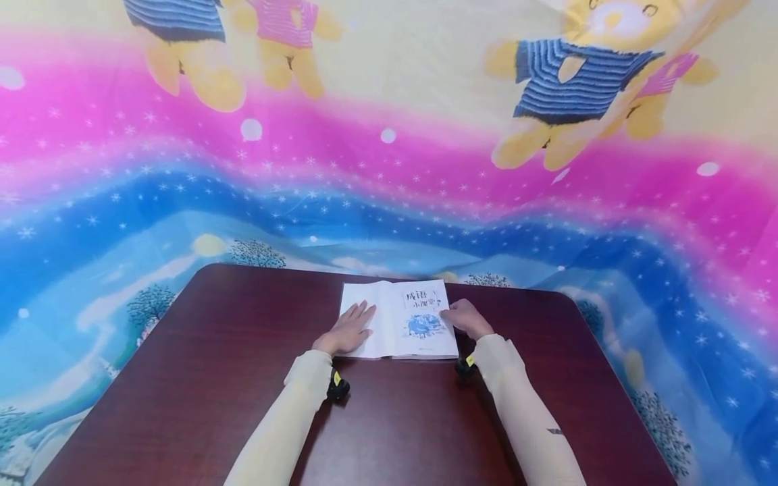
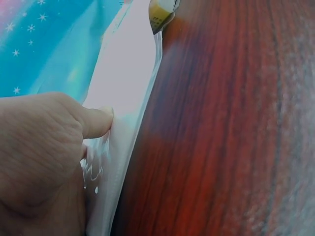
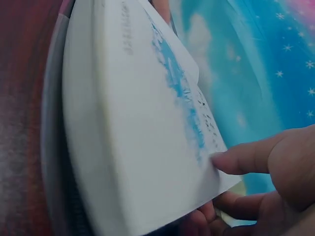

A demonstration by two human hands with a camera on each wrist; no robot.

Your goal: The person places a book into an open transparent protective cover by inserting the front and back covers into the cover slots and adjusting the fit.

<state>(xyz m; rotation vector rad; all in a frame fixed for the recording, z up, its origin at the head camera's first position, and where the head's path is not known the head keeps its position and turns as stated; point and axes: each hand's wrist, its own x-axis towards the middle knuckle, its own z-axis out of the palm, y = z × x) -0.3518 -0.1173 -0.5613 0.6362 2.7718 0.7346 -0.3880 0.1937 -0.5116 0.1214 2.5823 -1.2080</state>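
A book (image 1: pixel 425 341) lies opened on the dark wooden table (image 1: pixel 243 405). Its right side shows a title page (image 3: pixel 142 137) with black Chinese characters and a blue picture; the left side is plain white under a glossy clear layer. My left hand (image 1: pixel 348 329) rests on that white side with fingers spread, and its thumb (image 2: pixel 101 123) lies on the shiny surface in the left wrist view. At the book's right edge, my right hand (image 1: pixel 467 318) pinches the title page between thumb and curled fingers. The right wrist view shows this page with a thick stack of leaves below.
Behind the table hangs a cloth (image 1: pixel 389 169) printed with bears and snowflakes. The book sits near the table's far edge. Each wrist wears a black device with a yellow label, one on the left (image 1: pixel 338 388) and one on the right (image 1: pixel 467 366).
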